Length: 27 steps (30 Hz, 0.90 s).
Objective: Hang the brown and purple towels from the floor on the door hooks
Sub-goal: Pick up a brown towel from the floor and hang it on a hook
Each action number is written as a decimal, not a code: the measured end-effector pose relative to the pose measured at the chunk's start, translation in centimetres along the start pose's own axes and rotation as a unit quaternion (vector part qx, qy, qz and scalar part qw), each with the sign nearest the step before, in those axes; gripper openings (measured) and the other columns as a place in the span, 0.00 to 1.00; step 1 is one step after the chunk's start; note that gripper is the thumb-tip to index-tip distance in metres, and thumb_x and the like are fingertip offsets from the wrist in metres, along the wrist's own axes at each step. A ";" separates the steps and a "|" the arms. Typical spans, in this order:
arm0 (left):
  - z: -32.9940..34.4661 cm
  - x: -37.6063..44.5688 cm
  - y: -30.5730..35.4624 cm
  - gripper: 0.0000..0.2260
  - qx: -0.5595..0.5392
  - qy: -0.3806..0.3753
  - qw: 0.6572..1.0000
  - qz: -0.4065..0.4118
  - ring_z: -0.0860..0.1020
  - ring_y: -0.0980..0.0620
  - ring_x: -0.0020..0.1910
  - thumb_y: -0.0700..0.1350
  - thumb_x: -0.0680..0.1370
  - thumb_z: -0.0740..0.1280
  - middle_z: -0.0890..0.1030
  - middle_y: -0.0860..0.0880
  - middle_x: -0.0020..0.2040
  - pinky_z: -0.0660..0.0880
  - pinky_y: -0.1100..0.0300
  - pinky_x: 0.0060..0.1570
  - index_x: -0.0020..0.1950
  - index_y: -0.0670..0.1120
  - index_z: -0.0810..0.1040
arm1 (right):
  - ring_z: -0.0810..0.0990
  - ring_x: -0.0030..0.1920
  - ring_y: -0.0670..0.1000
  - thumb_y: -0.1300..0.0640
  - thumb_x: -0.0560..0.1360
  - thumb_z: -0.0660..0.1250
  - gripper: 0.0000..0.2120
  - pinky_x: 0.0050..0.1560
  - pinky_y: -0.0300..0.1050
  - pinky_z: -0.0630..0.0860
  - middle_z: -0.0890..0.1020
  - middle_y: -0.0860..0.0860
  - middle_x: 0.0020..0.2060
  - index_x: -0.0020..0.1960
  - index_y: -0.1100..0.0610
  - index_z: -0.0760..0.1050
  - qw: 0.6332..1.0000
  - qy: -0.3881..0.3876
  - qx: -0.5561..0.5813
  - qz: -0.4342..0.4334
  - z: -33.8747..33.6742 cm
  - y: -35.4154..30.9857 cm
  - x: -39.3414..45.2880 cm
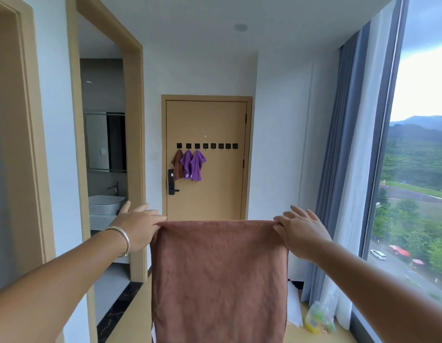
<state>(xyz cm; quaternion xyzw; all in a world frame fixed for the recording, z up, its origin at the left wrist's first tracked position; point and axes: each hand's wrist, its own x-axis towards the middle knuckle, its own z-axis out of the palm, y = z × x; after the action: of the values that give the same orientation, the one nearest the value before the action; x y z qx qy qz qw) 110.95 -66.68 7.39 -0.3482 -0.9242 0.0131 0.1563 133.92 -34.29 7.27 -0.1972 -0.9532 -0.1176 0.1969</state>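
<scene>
A brown towel (218, 276) hangs spread out in front of me. My left hand (138, 226) pinches its top left corner and my right hand (301, 231) pinches its top right corner, the other fingers stretched out. Straight ahead stands a wooden door (215, 199) with a row of several black hooks (207, 146). On the three leftmost hooks hang a small brown towel (177, 164) and two purple towels (186, 164) (197, 165). The remaining hooks are bare.
A bathroom doorway (103, 144) with a white basin (106, 204) opens on the left. A tall window (418, 169) and blue-white curtains (338, 194) line the right. A plastic bag (317, 318) and a white item (294, 308) lie on the floor by the curtain.
</scene>
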 end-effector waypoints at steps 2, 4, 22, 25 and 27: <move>0.6 1.4 -0.6 0.19 0.007 0.002 1.000 0.008 0.51 0.52 0.77 0.50 0.83 0.43 0.63 0.61 0.74 0.41 0.40 0.73 0.70 0.64 0.65 | 0.54 0.76 0.52 0.47 0.83 0.52 0.18 0.74 0.56 0.51 0.69 0.45 0.70 0.72 0.43 0.65 1.000 0.001 -0.013 -0.011 1.0 0.0 1.7; 1.3 3.0 -1.3 0.19 0.005 0.004 1.000 0.011 0.51 0.53 0.77 0.50 0.83 0.44 0.65 0.61 0.73 0.41 0.41 0.73 0.69 0.64 0.66 | 0.54 0.76 0.53 0.48 0.83 0.53 0.18 0.74 0.56 0.51 0.69 0.45 0.70 0.72 0.43 0.65 1.000 0.000 -0.018 -0.018 2.1 -0.1 3.6; 9.3 24.8 -11.5 0.18 0.015 0.017 0.999 0.048 0.50 0.57 0.77 0.51 0.83 0.45 0.69 0.60 0.69 0.38 0.41 0.71 0.66 0.60 0.70 | 0.50 0.77 0.53 0.46 0.83 0.49 0.19 0.75 0.54 0.51 0.67 0.45 0.71 0.72 0.42 0.65 0.999 -0.015 -0.037 0.005 11.4 -3.6 25.2; 10.1 27.5 -12.5 0.19 0.015 0.014 0.999 0.040 0.49 0.56 0.77 0.51 0.83 0.45 0.67 0.60 0.70 0.38 0.41 0.71 0.68 0.61 0.69 | 0.51 0.77 0.54 0.49 0.82 0.55 0.18 0.74 0.55 0.52 0.68 0.43 0.70 0.71 0.41 0.65 0.998 -0.011 -0.062 -0.010 12.5 -3.7 28.5; 10.6 29.6 -13.0 0.19 0.016 0.010 0.999 0.036 0.49 0.56 0.77 0.50 0.84 0.45 0.66 0.60 0.72 0.38 0.40 0.72 0.69 0.61 0.68 | 0.51 0.77 0.54 0.49 0.82 0.54 0.18 0.74 0.54 0.52 0.68 0.43 0.70 0.71 0.41 0.65 0.998 -0.010 -0.064 -0.012 13.4 -3.6 30.8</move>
<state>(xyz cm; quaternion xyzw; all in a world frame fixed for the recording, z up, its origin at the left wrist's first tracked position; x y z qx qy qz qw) 78.49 -56.51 7.30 -0.3791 -0.9090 0.0295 0.1707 101.97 -23.32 7.72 -0.1988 -0.9481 -0.1788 0.1723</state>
